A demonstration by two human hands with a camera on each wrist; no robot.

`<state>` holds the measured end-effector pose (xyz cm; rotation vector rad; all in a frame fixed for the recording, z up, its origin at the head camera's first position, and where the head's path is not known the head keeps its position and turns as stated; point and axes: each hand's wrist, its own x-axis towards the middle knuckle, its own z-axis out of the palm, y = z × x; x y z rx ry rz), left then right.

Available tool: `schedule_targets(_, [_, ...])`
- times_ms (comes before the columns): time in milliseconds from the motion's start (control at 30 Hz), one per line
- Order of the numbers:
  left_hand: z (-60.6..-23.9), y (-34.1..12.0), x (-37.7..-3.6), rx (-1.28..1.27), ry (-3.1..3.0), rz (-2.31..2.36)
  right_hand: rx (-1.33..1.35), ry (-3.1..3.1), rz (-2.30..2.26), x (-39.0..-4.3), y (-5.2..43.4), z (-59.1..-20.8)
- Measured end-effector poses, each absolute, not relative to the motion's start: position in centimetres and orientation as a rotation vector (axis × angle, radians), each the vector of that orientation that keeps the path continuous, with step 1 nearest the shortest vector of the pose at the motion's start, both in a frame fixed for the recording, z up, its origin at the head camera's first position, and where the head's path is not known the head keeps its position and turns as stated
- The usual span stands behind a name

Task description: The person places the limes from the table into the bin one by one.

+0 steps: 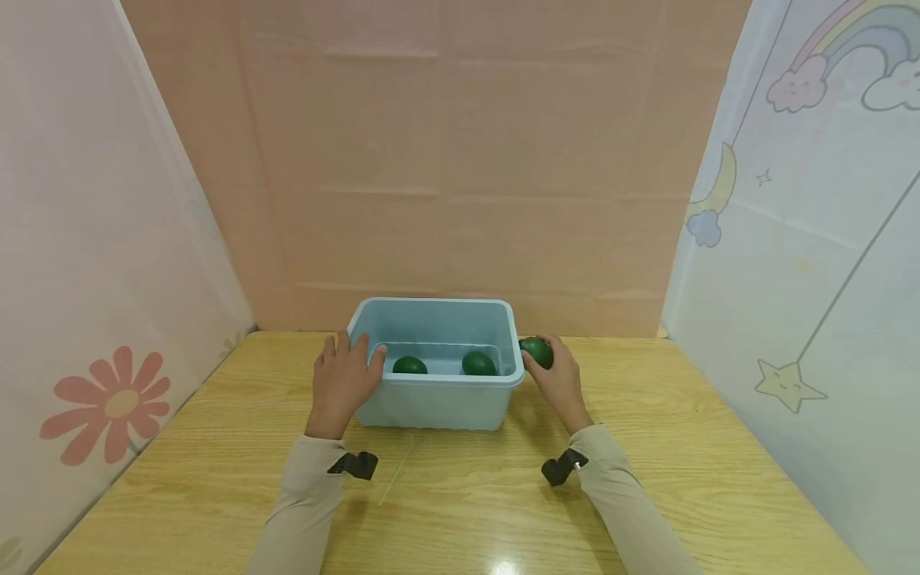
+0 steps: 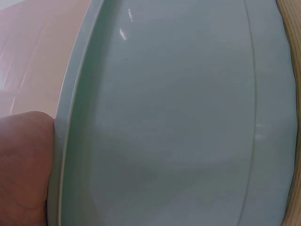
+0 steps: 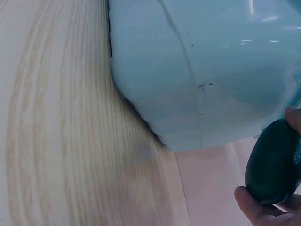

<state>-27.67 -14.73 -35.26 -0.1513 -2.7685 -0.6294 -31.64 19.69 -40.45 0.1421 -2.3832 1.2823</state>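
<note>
A pale blue plastic bin (image 1: 438,403) stands on the wooden table. Inside it lie two dark green avocados, one at the left (image 1: 410,365) and one at the right (image 1: 478,363); the front wall hides their lower parts. My left hand (image 1: 345,383) rests at the bin's front left corner, fingers spread and thumb over the rim. Just outside the right rim, my right hand (image 1: 559,379) holds another smooth, dark green avocado (image 3: 273,162) between thumb and fingers. Beside that avocado, the bin's outer side (image 3: 211,70) fills much of the right wrist view.
The wooden table (image 1: 446,495) extends in front of the bin and to both sides. Behind it hangs a tan backdrop (image 1: 446,160). Printed white sheets close off the left (image 1: 115,239) and right (image 1: 812,263). A thin pale strand (image 1: 395,473) lies before the bin.
</note>
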Motion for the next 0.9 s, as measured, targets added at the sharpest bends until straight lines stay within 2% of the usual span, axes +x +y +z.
schedule_targets(900, [-35.42, -14.81, -27.87, -0.147, -2.774, -0.608, 0.156, -2.348, 1.265, -31.61, 19.62, -40.34])
